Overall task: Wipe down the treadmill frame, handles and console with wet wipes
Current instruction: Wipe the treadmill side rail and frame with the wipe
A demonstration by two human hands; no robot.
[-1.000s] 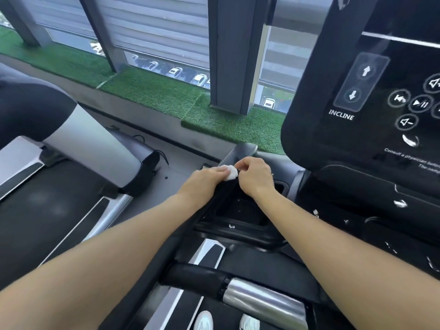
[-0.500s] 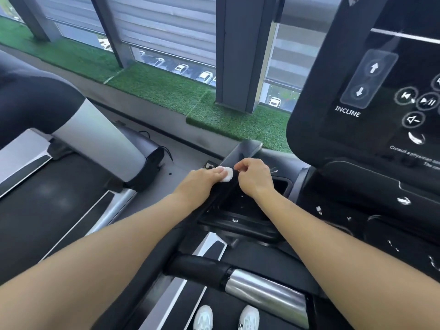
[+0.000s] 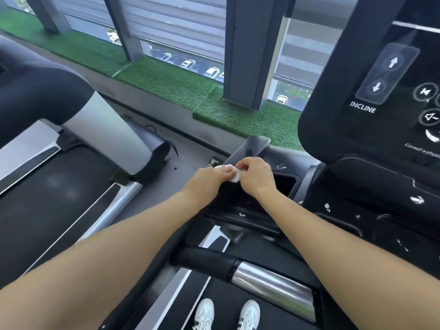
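A small crumpled white wet wipe (image 3: pixel 232 173) sits between my two hands, over the left edge of the treadmill's black side tray (image 3: pixel 283 184). My left hand (image 3: pixel 209 178) holds the wipe with curled fingers. From the other side my right hand (image 3: pixel 256 176) pinches it with thumb and fingertips. The black console (image 3: pixel 371 96) with INCLINE arrows rises at the right. A black and chrome handle (image 3: pixel 262 279) crosses below my forearms. The frame's left upright (image 3: pixel 250 145) rises just beyond my hands.
A neighbouring treadmill (image 3: pixel 59 186) with a grey post stands at the left. Artificial grass (image 3: pixel 166 82) lines the window sill ahead, with a grey pillar (image 3: pixel 250 51) in it. My white shoes (image 3: pixel 226 315) stand on the belt below.
Both hands stay together on the wipe at the tray's edge, the fingers shifting slightly. The view has tilted a little downward, showing more of the shoes.
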